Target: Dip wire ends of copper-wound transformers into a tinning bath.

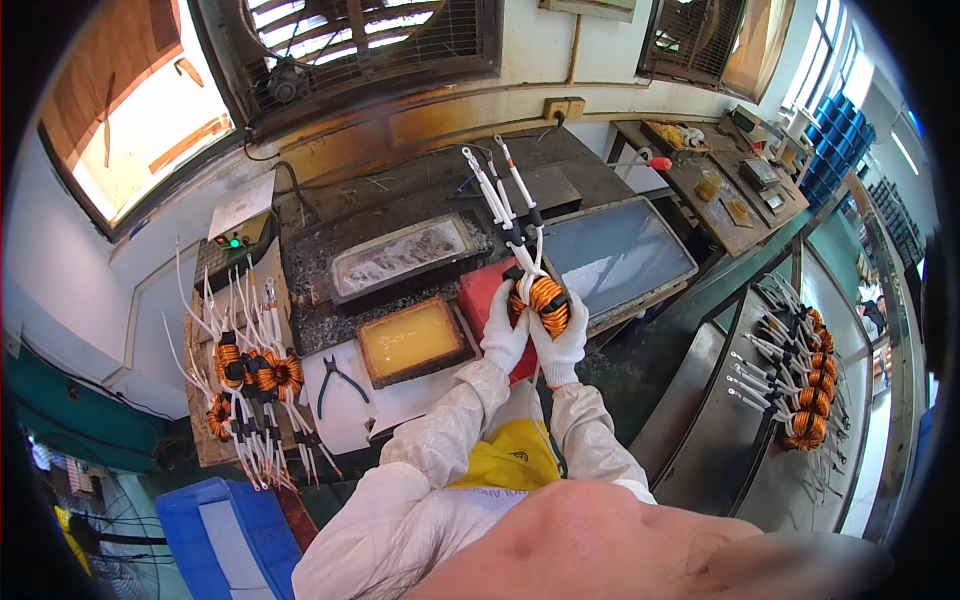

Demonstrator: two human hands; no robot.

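Note:
Both my hands wear white gloves and hold a toroidal coil (pixel 547 303) wound with copper-coloured wire. My left hand (pixel 503 340) grips its left side, and my right hand (pixel 560 345) closes round the right side. From the coil's top, white sleeved leads (pixel 488 192) with dark bands and metal lugs point up and away from me. Another thin pale lead hangs down between my wrists. Just behind my left hand stands a red block-like box (pixel 480 292), partly hidden by the hand and coil.
Near me lies a tray of yellow liquid (pixel 412 340); behind it sits a silvery metal-filled trough (pixel 405 255). A grey-blue tank (pixel 625 250) stands right. Cutting pliers (pixel 342 385) rest left, beside several finished-looking coils (pixel 275 374). More coils (pixel 815 400) line a right-hand metal rack. A blue bin (pixel 225 540) sits lower left.

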